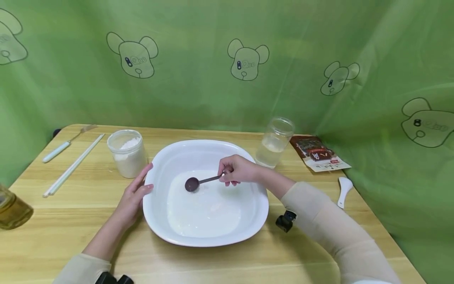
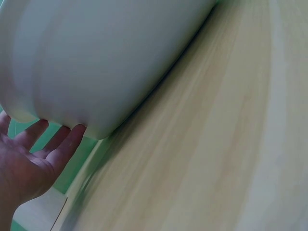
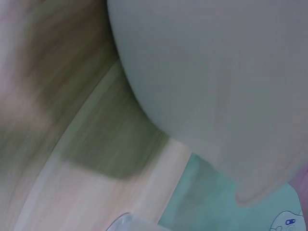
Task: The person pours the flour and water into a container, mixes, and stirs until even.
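A white basin (image 1: 156, 213) stands on the wooden table, with whitish, glossy contents over its bottom. My right hand (image 1: 238, 170) pinches the handle of a dark brown measuring spoon (image 1: 192, 184). The spoon's round bowl is low inside the basin; whether it touches the contents I cannot tell. At the basin's left side, my left hand (image 1: 133, 196) rests its fingers against the rim. In the left wrist view the extended fingertips touch the basin's outer wall (image 2: 110, 62). The right wrist view is mostly filled by the outer wall (image 3: 207, 86), hiding the spoon.
Behind the left hand stands a jar of white powder (image 1: 128, 157). A glass of cloudy liquid (image 1: 273, 148) is at the back right, beside a brown packet (image 1: 319, 154) and a white spoon (image 1: 344, 191). Chopsticks (image 1: 72, 167), a fork (image 1: 58, 150) and an amber jar (image 1: 14, 211) lie left.
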The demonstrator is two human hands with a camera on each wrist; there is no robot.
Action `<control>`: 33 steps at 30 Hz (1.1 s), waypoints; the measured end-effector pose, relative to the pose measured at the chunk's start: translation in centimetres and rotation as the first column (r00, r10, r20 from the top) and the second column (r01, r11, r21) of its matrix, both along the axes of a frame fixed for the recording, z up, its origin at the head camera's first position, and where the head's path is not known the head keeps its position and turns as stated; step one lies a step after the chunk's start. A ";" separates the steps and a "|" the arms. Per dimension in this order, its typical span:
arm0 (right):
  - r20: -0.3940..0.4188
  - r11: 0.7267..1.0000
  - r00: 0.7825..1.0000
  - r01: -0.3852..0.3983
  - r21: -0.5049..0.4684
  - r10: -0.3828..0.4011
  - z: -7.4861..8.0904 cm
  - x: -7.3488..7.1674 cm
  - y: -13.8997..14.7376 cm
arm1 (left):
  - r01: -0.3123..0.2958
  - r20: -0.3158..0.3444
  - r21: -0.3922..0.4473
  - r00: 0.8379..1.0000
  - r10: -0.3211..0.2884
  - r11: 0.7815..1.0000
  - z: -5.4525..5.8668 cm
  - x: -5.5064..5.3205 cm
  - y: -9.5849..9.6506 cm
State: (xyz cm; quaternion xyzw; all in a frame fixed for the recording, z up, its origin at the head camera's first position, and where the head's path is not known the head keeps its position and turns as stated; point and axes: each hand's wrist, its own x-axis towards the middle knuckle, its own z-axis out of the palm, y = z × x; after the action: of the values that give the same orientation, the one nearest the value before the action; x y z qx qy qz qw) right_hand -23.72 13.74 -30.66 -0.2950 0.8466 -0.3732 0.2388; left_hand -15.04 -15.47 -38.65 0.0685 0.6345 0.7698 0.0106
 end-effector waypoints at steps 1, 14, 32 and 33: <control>0.010 1.000 1.000 -0.015 0.006 0.015 0.2 0.3 0.1 | 0.001 -0.001 0.001 1.000 -0.001 1.000 0.0 0.0 0.0; -0.090 0.990 0.993 0.086 0.107 -0.077 1.3 -0.2 2.1 | 0.016 -0.014 0.012 1.000 -0.016 1.000 -0.1 0.0 -0.1; 0.109 0.995 0.993 0.034 0.090 -0.044 0.5 1.7 0.7 | 0.011 -0.009 0.022 1.000 -0.011 1.000 -0.2 -0.1 0.0; 0.103 0.994 0.994 0.026 0.105 -0.037 0.8 2.0 1.2 | 0.008 -0.009 0.017 1.000 -0.008 1.000 -0.2 -0.1 0.0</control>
State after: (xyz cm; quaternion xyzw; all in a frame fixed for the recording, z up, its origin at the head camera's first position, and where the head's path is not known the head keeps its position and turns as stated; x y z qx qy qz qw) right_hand -21.67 14.89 -29.86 -0.2489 0.8557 -0.3473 0.2919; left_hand -15.14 -15.51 -38.85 0.0747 0.6278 0.7747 0.0104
